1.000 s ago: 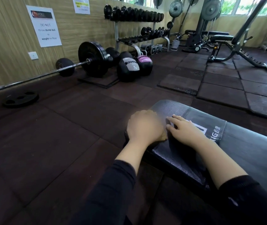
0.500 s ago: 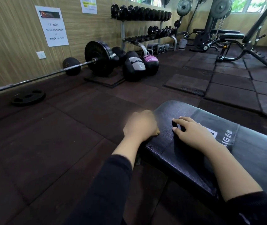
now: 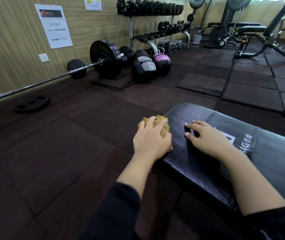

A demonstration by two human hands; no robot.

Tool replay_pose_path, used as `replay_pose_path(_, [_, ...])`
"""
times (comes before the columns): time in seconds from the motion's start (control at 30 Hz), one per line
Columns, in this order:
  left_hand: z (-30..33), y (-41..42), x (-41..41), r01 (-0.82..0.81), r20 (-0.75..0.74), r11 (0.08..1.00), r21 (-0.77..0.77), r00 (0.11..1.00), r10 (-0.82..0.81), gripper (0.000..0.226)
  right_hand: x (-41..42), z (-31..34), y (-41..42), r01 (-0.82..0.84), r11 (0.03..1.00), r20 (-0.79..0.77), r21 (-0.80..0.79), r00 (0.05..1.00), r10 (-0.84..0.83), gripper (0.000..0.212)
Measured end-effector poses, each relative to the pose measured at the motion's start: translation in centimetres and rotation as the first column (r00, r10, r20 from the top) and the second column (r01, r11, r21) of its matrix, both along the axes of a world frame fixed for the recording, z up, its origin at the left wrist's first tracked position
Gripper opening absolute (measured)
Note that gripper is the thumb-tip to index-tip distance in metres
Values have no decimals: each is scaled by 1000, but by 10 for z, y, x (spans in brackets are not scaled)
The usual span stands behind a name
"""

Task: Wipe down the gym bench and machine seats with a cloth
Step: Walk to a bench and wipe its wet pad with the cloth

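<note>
A person's left hand (image 3: 151, 139) closes around a bunched tan cloth (image 3: 160, 126) at the near-left edge of a black padded gym bench (image 3: 199, 158), the worktop being cleaned. The fingers curl over the cloth, which bulges out beyond the fingertips and presses against the side of the pad. Just to the right, apart from the cloth, the right hand (image 3: 207, 137) lies flat on top of the worktop with its fingers relaxed and spread, holding nothing; its heel covers part of a grey band with a white printed logo (image 3: 247, 141) that wraps across the pad. Both forearms are bare, with dark sleeves (image 3: 115, 210) pushed up toward the elbows.

Beyond the left hand, across the dark rubber-tiled floor (image 3: 69, 153), a loaded barbell (image 3: 103, 59) rests along a wood-grain wall, with a loose weight plate (image 3: 31, 104) lying flat on the floor to the far left. Two medicine balls, one with a grey panel (image 3: 143, 68) and one with a pink panel (image 3: 162, 64), sit touching each other beside the barbell's plate. Behind them stands a dumbbell rack (image 3: 155, 19). A white notice (image 3: 54, 25) on the wall reads "DO NOT". Far ahead of the right hand, an adjustable bench (image 3: 252, 30) and a weight machine (image 3: 230, 19) stand near the windows.
</note>
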State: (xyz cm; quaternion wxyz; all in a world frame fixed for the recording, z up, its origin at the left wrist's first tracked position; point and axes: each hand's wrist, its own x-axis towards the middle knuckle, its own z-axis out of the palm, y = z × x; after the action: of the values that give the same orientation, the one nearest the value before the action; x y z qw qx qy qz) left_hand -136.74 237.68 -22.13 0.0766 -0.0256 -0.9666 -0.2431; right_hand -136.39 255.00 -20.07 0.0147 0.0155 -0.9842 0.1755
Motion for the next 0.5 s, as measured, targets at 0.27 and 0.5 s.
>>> replay_pose_path(0.27, [-24, -3, 44, -198, -122, 976, 90, 971, 208, 60, 1, 0, 1, -9, 1000, 1, -5, 1000, 9, 43])
replay_pose_path(0.5, [-5, 15, 30, 130, -149, 988, -78, 979, -140, 54, 1, -2, 2, -12, 999, -1, -37, 1000, 12, 42])
